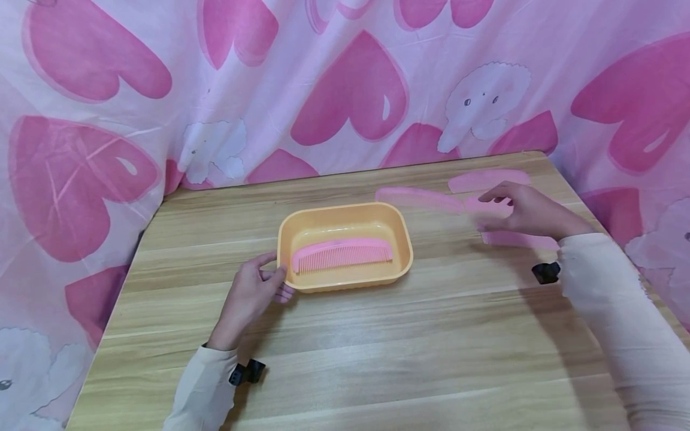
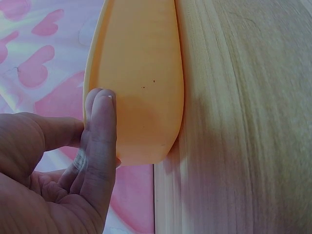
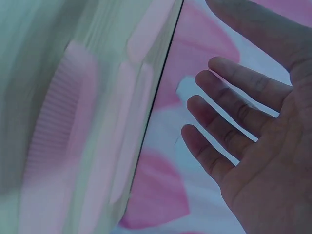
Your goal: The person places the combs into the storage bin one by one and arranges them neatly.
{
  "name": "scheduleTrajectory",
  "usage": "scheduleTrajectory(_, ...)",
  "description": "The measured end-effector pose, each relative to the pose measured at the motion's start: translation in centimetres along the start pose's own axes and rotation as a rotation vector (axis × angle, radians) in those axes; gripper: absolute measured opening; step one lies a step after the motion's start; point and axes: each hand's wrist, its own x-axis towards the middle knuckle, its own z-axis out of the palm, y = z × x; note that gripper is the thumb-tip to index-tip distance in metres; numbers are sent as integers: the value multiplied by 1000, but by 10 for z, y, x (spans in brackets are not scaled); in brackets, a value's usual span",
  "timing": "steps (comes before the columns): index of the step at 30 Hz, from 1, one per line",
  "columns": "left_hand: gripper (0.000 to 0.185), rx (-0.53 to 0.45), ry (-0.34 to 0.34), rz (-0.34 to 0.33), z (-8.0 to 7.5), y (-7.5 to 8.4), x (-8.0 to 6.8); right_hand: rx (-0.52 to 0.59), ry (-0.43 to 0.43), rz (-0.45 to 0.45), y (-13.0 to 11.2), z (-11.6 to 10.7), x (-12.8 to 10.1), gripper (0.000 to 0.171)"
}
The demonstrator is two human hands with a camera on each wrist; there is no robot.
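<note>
An orange plastic tray sits mid-table with one pink comb lying inside it. My left hand holds the tray's left rim, thumb on top and fingers against the outer wall; the left wrist view shows those fingers pressed to the wall. My right hand hovers with fingers spread over several loose pink combs at the table's back right and holds nothing. In the right wrist view the hand is spread and empty, the combs blurred beside it.
The wooden table stands against a pink heart-print cloth that hangs behind and on both sides. One comb lies just below my right hand, near the table's right edge.
</note>
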Motion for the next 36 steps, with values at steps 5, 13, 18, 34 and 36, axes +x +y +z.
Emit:
scheduleTrajectory(5,48,8,3,-10,0,0,1,-40,22,34,21,-7,-15,65)
scheduleTrajectory(13,47,12,6,2,0,-2,2,-61,71,65,53,-13,-33,56)
scheduleTrajectory(18,46,11,5,9,0,-3,2,-69,55,101,69,-13,-42,57)
scheduleTrajectory(34,47,14,10,13,1,-5,4,-66,13,175,101,-4,-53,66)
scheduleTrajectory(36,47,4,10,19,1,-5,4,-68,12,177,103,-3,-54,68)
